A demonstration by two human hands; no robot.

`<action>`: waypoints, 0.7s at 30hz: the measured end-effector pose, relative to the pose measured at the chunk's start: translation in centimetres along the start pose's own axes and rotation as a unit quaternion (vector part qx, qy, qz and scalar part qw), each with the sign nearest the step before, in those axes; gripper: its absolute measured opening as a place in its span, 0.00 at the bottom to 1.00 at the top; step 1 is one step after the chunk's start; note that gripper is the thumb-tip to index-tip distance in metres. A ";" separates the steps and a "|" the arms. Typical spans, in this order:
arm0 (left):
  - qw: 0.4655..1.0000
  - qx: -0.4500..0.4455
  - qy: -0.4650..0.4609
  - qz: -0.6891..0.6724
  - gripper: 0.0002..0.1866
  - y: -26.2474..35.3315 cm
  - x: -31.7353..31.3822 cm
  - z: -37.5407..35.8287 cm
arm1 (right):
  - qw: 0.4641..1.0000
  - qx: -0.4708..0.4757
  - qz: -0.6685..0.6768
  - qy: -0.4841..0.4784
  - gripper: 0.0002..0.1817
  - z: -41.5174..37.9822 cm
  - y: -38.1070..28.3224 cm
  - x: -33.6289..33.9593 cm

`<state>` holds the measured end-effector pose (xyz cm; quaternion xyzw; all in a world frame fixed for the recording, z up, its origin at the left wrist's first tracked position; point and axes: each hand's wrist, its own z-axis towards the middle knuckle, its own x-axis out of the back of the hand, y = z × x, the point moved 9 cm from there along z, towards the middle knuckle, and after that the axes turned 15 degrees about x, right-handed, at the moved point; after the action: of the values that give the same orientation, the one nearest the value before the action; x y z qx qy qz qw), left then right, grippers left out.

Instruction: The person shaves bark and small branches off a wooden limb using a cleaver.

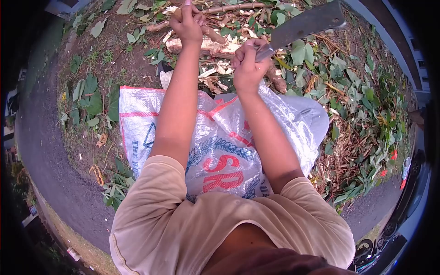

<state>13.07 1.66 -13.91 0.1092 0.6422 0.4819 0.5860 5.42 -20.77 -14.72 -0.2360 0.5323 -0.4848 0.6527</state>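
My left hand (pixel 187 25) is closed around a short brown branch (pixel 213 35) near the top of the view. To its right, my right hand (pixel 250 62) grips the handle of a cleaver (pixel 305 25), whose wide dark blade points up and to the right. Beneath the hands lies a thick, partly stripped log (pixel 206 47), with pale wood chips (pixel 222 68) around it. The branch's lower end is close to the log; whether they touch I cannot tell. A white woven sack (pixel 220 151) with red and blue print covers my lap.
Green leaves (pixel 302 52) and thin sticks litter the soil at the top and right. Brown shavings (pixel 341 156) are heaped right of my knee. A paved strip (pixel 41 128) runs along the left. At the far right stand a dark car (pixel 405 192) and a bicycle (pixel 364 250).
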 end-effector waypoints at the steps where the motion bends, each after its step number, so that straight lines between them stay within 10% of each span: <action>1: 1.000 0.004 0.000 -0.004 0.20 0.2 -0.3 -0.3 | 0.999 -0.031 -0.042 0.012 0.09 -1.6 3.5 1.3; 3: 1.000 0.001 0.002 0.007 0.20 0.6 -0.7 -0.6 | 0.913 -0.396 -0.081 -0.051 0.10 -7.1 11.4 2.9; 10: 0.996 0.008 0.080 -0.042 0.20 1.1 2.1 -0.6 | 0.880 -0.463 0.095 0.030 0.08 -6.8 10.4 2.3; 21: 1.000 0.021 0.003 0.001 0.18 -0.2 -0.1 -0.1 | 0.993 -0.032 0.108 0.019 0.33 1.8 -3.4 -0.1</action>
<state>13.09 1.44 -14.04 0.1203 0.6541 0.4691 0.5811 5.84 -22.44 -11.28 -0.1889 0.5820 -0.3984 0.6833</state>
